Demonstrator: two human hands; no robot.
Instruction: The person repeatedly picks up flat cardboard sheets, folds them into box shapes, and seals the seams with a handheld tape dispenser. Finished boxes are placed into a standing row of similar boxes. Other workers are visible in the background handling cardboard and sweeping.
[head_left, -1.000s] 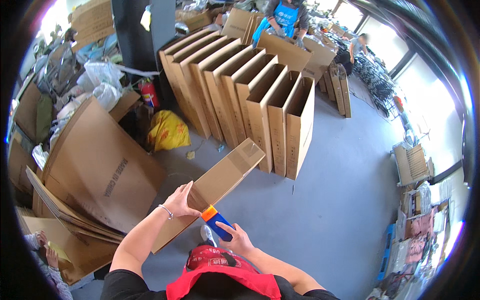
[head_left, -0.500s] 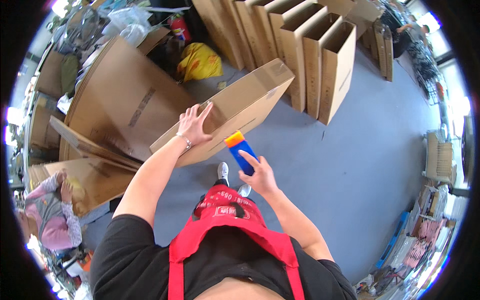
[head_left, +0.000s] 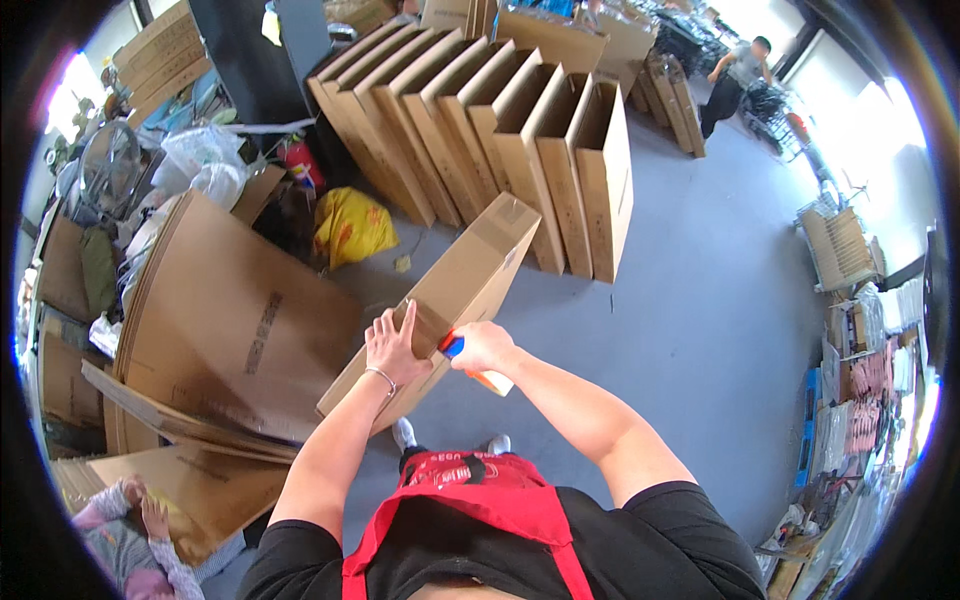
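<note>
A long, narrow cardboard carton point(head_left: 455, 280) stands on edge in front of me, slanting from lower left to upper right. My left hand point(head_left: 395, 350) lies on its upper side near the close end, fingers spread, thumb towards the right edge. Close beside it, my right hand point(head_left: 482, 348) is wrapped round a blue and orange tape dispenser point(head_left: 455, 346). Its orange-red front is right at the carton's right edge; whether it touches is hard to tell. A pale part of the dispenser sticks out below my fist. My fingers cover most of its body.
Several upright cartons point(head_left: 510, 110) with open tops stand in a row ahead. Large flat cardboard sheets point(head_left: 235, 310) lean at left, near a yellow bag point(head_left: 352, 227) and a fire extinguisher point(head_left: 300, 163). One person point(head_left: 130, 530) is at lower left, another point(head_left: 738, 80) far right.
My right hand has brought the tape dispenser up and left to the carton's edge and turned it. My left hand stays on the carton. The view has shifted, showing more of the carton row.
</note>
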